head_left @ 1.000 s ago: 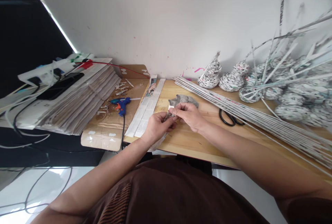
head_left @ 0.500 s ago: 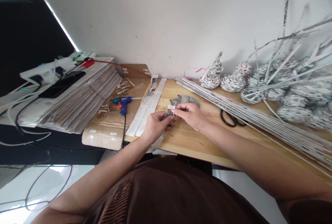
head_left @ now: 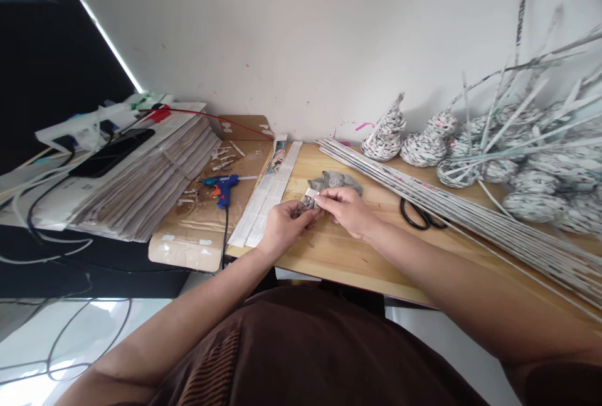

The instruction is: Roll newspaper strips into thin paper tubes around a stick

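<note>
Near the middle of the wooden table [head_left: 357,258], my left hand [head_left: 286,228] is closed on a small grey piece of folded paper [head_left: 306,201]. My right hand [head_left: 345,209] pinches a white paper end [head_left: 311,192] at the top of that piece, its fingertips close to the left ones. Just behind my right hand lie grey folded paper pieces [head_left: 336,179]. To the left, flat newspaper strips [head_left: 266,196] lie side by side.
A blue glue gun [head_left: 226,191] rests on cardboard [head_left: 188,240], left, beside a tall paper stack [head_left: 155,186]. Right are long paper sticks [head_left: 451,202], black scissor handles [head_left: 414,214] and several woven paper shapes [head_left: 383,136] along the wall.
The strip that hung below my left hand over the table's front edge no longer shows there. The small piece and both hands have shifted slightly.
</note>
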Tool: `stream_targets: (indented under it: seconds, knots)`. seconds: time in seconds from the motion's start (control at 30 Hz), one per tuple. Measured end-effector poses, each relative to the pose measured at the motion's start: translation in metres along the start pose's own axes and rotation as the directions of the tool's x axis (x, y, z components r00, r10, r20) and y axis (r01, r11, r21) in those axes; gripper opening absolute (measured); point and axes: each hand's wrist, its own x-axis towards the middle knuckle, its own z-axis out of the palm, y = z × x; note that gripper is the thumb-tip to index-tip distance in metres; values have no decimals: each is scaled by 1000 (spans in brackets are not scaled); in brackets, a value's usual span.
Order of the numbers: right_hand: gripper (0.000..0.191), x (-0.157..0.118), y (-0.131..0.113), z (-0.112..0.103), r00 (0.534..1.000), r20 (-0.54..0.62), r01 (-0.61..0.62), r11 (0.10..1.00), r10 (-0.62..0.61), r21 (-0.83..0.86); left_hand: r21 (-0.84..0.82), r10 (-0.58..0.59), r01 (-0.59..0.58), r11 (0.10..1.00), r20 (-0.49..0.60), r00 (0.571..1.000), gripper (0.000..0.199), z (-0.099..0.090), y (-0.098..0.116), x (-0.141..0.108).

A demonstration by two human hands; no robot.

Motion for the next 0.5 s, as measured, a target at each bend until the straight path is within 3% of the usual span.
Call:
stream_targets:
  seconds: [0.5]
  knots:
    - [32,3,7,-5,999,17,30,995,-28,-95,18,28,-27,999,-11,1000,33,-3,-4,3]
